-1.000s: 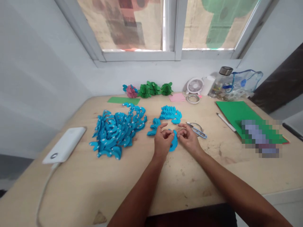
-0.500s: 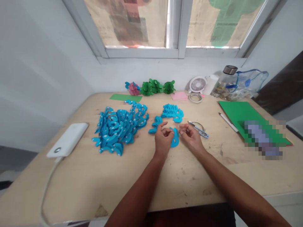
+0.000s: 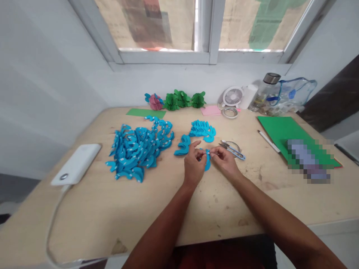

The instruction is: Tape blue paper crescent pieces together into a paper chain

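Between my two hands is a curved blue paper piece (image 3: pixel 208 163), its upper end at my fingertips. My left hand (image 3: pixel 194 162) pinches it with thumb and forefinger from the left, another finger raised. From the right, my right hand (image 3: pixel 223 160) closes thumb and forefinger on its top edge, where a tiny white patch shows. Just left of my left hand sits a small folded blue paper stack (image 3: pixel 183 145). Beyond my hands lies a row of curved blue paper pieces (image 3: pixel 201 129). A large pile of blue paper pieces with white patches (image 3: pixel 137 147) spreads further left.
A light blue cutter (image 3: pixel 234 151) and a ring of tape lie beside my right hand. Green and pink paper flowers (image 3: pixel 182 99), a small fan (image 3: pixel 233 96) and a bottle (image 3: pixel 266 91) line the wall. A power bank (image 3: pixel 77 164) is left; green sheets (image 3: pixel 277 130) and a pen are right.
My right fingertips have moved left and now meet the blue paper piece at its top. The two hands are closer together. The view has shifted slightly.
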A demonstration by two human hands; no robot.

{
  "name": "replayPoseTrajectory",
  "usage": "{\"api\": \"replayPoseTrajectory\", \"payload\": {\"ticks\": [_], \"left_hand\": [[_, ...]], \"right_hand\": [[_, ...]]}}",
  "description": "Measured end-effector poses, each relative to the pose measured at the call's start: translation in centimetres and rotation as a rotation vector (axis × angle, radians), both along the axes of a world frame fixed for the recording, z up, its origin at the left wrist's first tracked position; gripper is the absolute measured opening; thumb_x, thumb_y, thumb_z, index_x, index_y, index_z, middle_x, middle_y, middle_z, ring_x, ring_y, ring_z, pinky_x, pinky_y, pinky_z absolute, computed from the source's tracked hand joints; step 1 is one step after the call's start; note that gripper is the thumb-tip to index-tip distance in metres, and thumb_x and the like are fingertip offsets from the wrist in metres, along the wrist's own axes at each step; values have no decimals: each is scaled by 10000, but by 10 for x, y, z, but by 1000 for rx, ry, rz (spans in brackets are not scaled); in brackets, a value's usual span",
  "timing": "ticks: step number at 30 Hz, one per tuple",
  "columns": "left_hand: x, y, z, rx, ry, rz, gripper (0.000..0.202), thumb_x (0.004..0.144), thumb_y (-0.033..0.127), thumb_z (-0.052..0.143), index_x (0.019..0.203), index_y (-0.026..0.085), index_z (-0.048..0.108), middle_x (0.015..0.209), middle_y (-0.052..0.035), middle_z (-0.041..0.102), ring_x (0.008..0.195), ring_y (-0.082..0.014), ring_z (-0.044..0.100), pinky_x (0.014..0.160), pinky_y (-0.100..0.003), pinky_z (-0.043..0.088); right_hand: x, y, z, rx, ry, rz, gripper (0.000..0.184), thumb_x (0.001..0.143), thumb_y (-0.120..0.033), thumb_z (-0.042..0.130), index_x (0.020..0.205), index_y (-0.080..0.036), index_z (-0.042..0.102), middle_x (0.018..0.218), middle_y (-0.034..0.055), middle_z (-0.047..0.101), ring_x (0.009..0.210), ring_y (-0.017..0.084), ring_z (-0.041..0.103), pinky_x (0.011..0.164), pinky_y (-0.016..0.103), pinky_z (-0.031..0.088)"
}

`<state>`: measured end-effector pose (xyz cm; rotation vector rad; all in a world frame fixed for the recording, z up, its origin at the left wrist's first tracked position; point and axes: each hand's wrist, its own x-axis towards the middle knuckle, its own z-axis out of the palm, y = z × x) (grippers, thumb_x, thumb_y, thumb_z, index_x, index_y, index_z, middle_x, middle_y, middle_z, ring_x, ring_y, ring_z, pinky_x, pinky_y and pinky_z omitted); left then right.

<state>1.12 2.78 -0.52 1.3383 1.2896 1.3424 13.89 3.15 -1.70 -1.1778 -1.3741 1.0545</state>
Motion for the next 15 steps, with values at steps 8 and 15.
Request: {"api": "replayPoseTrajectory", "payload": {"ticks": [8,15], "left_hand": [[-1,-1,3,21,48,7,406,684,93,564,1079,184,532,761,3,628,661,-106,598,650,-239,506],[0,-2,3,17,63,-10,398,691,96,555,1075,201,548,785,-7,635,678,-115,600,662,-245,502]], "right_hand": [[1,1,0,23,-19,2,124,746,-311,571,736,-187,570,670,-5,562,609,123,490,571,247,400],[3,2,-3,36,-70,6,130,750,-315,567,741,-185,573,682,3,574,597,124,494,559,249,407]]}}
